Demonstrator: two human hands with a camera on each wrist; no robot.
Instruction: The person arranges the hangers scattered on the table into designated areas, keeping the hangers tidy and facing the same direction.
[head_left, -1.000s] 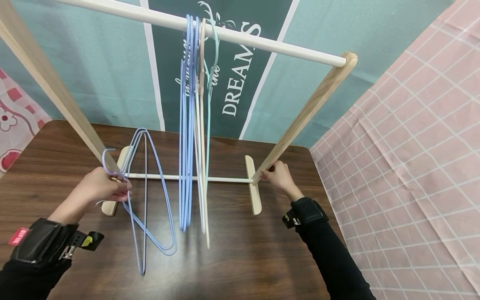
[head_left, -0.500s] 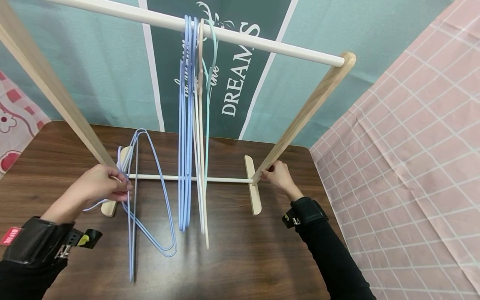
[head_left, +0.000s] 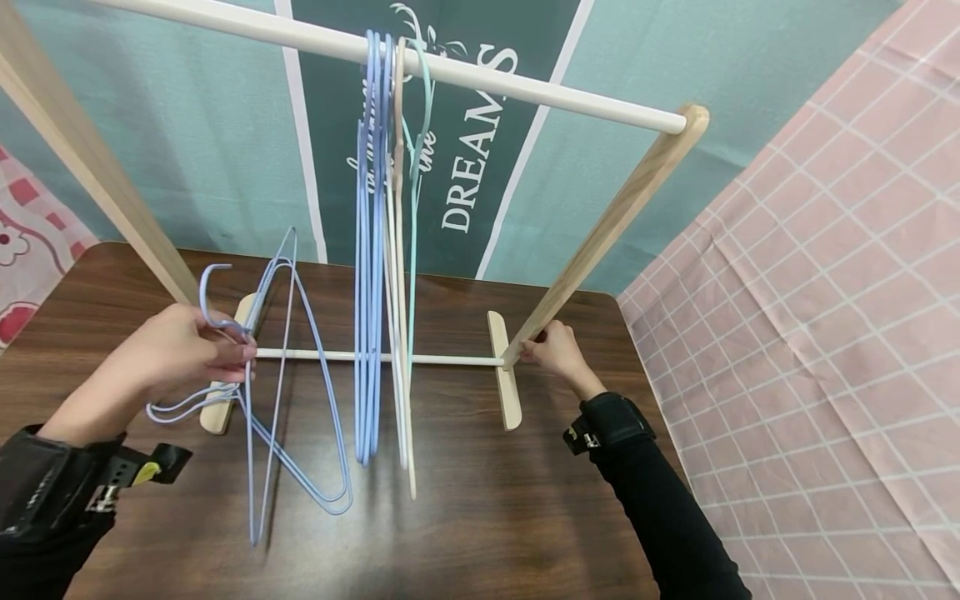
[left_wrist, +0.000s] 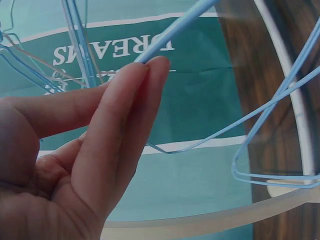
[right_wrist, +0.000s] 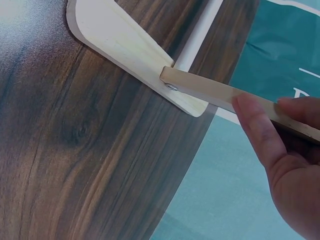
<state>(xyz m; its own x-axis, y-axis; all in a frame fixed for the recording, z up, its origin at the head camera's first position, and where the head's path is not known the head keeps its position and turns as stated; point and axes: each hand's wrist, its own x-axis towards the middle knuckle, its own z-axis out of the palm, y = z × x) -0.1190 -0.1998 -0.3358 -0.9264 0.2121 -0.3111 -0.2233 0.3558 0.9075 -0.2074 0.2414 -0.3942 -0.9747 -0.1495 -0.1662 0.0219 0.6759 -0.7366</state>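
The rack's top rail (head_left: 480, 73) and left post (head_left: 90, 167) run off the head view's edge, and the left hand (head_left: 176, 362) covers the loose blue hangers' (head_left: 300, 400) necks.

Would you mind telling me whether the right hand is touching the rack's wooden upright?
Touching: the right wrist view shows the right hand with fingers against the upright.
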